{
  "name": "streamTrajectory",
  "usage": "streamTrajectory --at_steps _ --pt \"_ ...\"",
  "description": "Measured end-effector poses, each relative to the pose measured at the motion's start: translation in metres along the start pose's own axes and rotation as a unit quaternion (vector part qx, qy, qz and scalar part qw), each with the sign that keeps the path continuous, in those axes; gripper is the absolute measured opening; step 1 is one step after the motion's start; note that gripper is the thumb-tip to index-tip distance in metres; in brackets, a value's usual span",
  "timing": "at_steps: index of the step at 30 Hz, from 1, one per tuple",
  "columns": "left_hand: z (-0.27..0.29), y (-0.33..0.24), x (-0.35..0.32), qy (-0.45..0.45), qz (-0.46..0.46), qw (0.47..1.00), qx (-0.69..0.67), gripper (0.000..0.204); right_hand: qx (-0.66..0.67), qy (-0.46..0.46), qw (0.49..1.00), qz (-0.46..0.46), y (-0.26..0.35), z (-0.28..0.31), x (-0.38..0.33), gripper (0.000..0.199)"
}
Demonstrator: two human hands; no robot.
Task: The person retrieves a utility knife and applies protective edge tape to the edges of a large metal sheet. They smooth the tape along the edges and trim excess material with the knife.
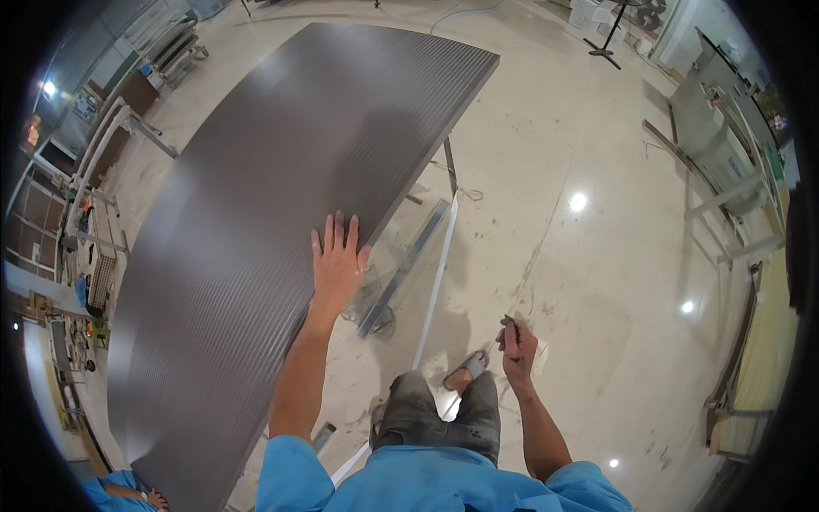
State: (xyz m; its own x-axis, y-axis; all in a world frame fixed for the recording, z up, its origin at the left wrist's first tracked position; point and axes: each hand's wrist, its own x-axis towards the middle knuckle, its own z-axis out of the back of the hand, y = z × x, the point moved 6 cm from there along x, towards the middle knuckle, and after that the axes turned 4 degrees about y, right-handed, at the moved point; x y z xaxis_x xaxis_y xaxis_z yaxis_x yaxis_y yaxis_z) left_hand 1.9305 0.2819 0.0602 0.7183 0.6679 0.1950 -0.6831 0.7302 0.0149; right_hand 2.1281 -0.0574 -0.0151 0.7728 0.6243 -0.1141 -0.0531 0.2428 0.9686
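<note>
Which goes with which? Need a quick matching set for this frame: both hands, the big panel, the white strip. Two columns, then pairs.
Things:
1. left hand
2. right hand
3. dark ribbed panel
4. white strip

States or places:
A. lies across a metal stand, above the floor
B. flat, fingers spread, on the panel's near edge
C. runs along the floor beside the panel
D. closed around a small dark tool, held low by the knee

Pairs: 1-B, 2-D, 3-A, 4-C

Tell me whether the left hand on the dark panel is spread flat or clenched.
Spread flat: the left hand lies palm down near the panel's right edge, fingers extended.
</note>
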Motion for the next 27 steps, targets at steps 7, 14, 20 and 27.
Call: streamTrajectory --at_steps 7,14,20,27 --pt "-0.064 -0.088 0.257 0.013 -0.003 1.000 0.021 0.057 0.068 -0.012 0.997 0.032 0.015 0.033 0.236 0.022" --pt "-0.144 -0.188 0.547 -0.045 -0.056 0.997 -0.041 0.061 0.096 -0.043 0.986 0.133 0.034 -0.006 0.468 0.027" --pt "-0.161 -0.193 0.719 0.015 0.006 0.973 -0.228 0.057 -0.044 0.032 0.967 0.250 0.075 -0.086 0.606 0.040" --pt "-0.152 -0.071 0.624 -0.004 0.060 0.995 -0.081 0.056 -0.082 0.096 0.882 0.454 0.117 -0.105 0.680 0.040"
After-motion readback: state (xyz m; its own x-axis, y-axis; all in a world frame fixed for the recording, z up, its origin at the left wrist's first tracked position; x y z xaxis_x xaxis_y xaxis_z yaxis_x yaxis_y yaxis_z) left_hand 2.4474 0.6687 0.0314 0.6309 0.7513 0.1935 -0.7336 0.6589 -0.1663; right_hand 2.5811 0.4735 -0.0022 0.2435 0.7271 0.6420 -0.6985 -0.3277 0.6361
